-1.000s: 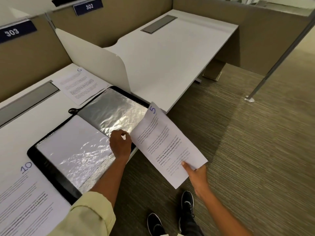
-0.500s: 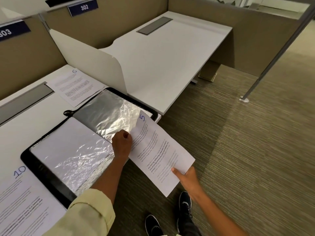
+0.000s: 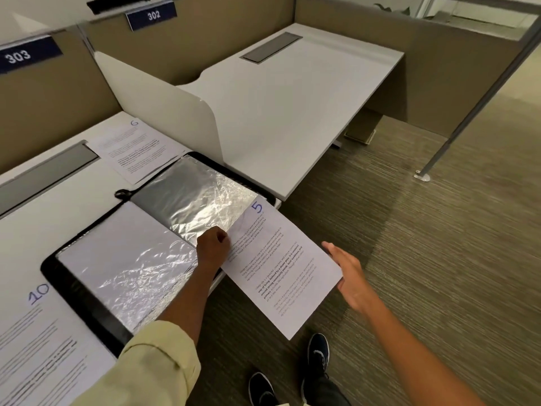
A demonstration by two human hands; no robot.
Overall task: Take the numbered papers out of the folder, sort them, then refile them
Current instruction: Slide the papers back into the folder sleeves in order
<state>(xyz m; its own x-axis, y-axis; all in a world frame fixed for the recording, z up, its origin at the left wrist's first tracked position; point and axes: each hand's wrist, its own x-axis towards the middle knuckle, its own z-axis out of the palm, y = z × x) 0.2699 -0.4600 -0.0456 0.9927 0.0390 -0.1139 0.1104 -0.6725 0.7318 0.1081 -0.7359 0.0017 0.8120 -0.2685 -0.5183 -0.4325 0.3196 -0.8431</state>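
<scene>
A black folder (image 3: pixel 87 306) lies open on the white desk, showing two crinkled clear sleeves. My left hand (image 3: pixel 212 247) pinches the near edge of the right-hand sleeve (image 3: pixel 193 197). The paper numbered 5 (image 3: pixel 281 268) has its top left corner at that sleeve's opening, while most of the sheet hangs out past the desk edge over the floor. My right hand (image 3: pixel 349 273) is held with straight fingers against the sheet's right edge. The paper numbered 6 (image 3: pixel 137 150) lies on the desk behind the folder. The paper numbered 10 (image 3: pixel 38 347) lies at the near left.
A white divider panel (image 3: pixel 164 112) stands just behind the folder, with a second white desk (image 3: pixel 292 112) beyond it. Grey cable covers are set into both desks. My feet (image 3: pixel 317 353) stand on the carpet below. A metal post (image 3: pixel 439 153) rises at the right.
The paper numbered 5 has slid left and up toward the right-hand sleeve. My right hand has stopped pinching its lower corner and now lies flat against its edge. My left hand stays at the sleeve.
</scene>
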